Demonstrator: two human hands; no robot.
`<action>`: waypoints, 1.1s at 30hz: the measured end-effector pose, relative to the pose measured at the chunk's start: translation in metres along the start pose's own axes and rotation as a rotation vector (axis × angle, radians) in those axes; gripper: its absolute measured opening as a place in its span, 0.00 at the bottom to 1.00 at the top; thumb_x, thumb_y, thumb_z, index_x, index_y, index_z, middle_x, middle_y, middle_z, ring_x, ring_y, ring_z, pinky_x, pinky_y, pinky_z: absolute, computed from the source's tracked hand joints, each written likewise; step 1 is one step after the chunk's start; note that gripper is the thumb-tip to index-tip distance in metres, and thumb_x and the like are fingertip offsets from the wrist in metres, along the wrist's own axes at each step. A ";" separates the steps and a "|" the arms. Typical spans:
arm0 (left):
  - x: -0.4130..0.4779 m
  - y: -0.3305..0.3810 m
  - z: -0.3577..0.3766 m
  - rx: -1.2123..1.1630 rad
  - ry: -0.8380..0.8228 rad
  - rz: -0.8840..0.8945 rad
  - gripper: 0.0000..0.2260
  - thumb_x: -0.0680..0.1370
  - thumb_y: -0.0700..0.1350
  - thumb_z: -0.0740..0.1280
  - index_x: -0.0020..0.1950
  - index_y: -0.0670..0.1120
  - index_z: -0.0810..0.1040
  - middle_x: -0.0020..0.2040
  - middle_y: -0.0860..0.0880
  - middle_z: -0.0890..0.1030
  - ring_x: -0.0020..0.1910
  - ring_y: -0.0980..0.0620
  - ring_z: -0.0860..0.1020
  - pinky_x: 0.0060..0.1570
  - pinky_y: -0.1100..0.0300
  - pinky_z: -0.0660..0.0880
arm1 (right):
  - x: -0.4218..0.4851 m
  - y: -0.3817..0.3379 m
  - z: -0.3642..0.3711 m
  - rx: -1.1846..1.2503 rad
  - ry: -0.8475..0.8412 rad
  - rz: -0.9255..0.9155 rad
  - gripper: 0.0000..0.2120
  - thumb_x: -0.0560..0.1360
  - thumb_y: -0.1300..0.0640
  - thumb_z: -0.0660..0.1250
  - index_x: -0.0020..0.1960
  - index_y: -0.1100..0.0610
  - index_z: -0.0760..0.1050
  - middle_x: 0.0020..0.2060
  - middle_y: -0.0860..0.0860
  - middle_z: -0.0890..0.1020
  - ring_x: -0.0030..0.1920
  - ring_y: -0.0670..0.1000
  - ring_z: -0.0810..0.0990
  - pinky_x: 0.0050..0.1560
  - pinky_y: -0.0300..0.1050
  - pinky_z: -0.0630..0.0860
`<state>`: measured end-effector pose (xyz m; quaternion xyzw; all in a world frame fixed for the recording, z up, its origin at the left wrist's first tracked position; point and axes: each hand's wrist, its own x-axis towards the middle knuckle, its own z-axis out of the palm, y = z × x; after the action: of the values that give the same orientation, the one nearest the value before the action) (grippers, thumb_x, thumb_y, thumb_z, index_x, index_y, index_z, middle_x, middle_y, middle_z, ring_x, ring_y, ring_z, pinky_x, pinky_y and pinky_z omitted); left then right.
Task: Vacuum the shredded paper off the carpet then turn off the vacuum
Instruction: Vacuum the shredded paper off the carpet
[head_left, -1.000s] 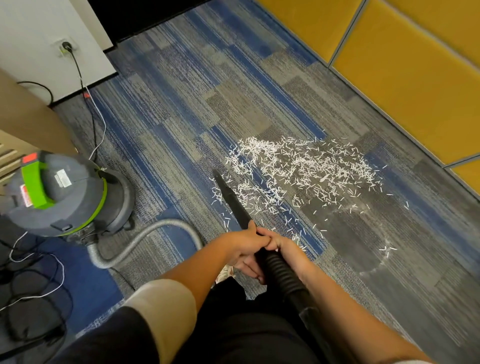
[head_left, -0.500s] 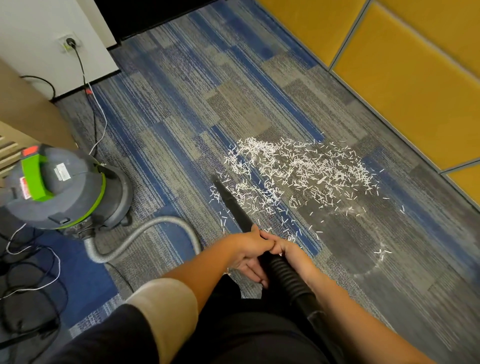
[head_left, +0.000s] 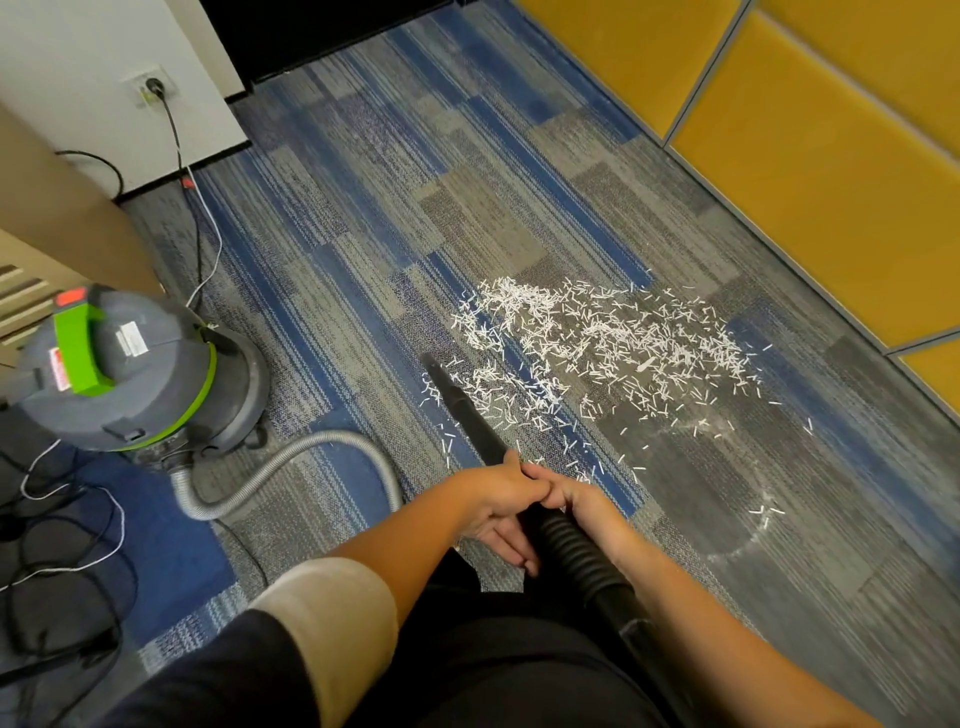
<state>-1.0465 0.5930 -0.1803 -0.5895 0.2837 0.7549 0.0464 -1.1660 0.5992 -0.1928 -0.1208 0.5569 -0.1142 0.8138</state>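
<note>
Gripping one black tube (head_left: 462, 405) are two hands, side by side and touching each other. The left hand (head_left: 493, 499) curls round the tube from the left, with its thumb on top. The right hand (head_left: 582, 506) wraps round it from the right, and its fingertips are hidden under the tube. A pale sleeve (head_left: 332, 613) covers the upper left arm.

Behind the hands the tube turns bumpy and runs back toward the body, where the bottom edge cuts it off. In front of the hands it gets thin. Its tip sits at the near left side of the shredded paper (head_left: 597, 343). I cannot tell if the tip touches the carpet (head_left: 363, 234).

The paper lies in one wide patch ahead of the hands and to their right. The little white bits are too many to count. A few lie alone, further right.

Well off to the left of the hands stands one vacuum (head_left: 135, 369), grey with green trim. It has a white sticker (head_left: 127, 338) on top and a red one on its side, but the writing is too small to read. One grey hose (head_left: 280, 462) loops from its bottom toward the left arm and goes out of sight behind it.

Far ahead on the left, one black plug sits in one wall socket (head_left: 150, 85). Black and white cords (head_left: 78, 519) lie tangled at the far left. Yellow panels (head_left: 831, 182) line the right side, cut off by the edge.
</note>
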 end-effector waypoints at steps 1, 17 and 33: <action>-0.002 -0.001 -0.001 -0.009 0.006 0.000 0.30 0.84 0.53 0.50 0.75 0.46 0.33 0.38 0.41 0.80 0.24 0.52 0.80 0.46 0.53 0.78 | 0.001 0.000 0.001 -0.005 0.003 0.004 0.25 0.71 0.71 0.51 0.63 0.55 0.71 0.45 0.61 0.79 0.35 0.59 0.75 0.23 0.43 0.75; 0.011 0.007 0.003 -0.054 -0.052 0.014 0.32 0.83 0.54 0.52 0.76 0.44 0.36 0.50 0.34 0.81 0.27 0.49 0.81 0.35 0.57 0.81 | 0.005 -0.007 -0.013 -0.059 0.044 0.010 0.32 0.67 0.69 0.53 0.70 0.54 0.68 0.47 0.61 0.78 0.33 0.57 0.75 0.27 0.43 0.75; 0.019 0.014 -0.041 0.698 0.132 0.088 0.25 0.80 0.44 0.57 0.77 0.49 0.55 0.66 0.38 0.72 0.56 0.44 0.79 0.44 0.59 0.74 | -0.012 -0.013 -0.024 0.081 -0.085 0.151 0.27 0.72 0.66 0.50 0.67 0.48 0.69 0.41 0.63 0.74 0.29 0.58 0.77 0.26 0.46 0.77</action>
<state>-1.0221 0.5565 -0.1987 -0.5729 0.5521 0.5740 0.1937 -1.1932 0.5895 -0.1860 -0.0501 0.5241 -0.0698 0.8473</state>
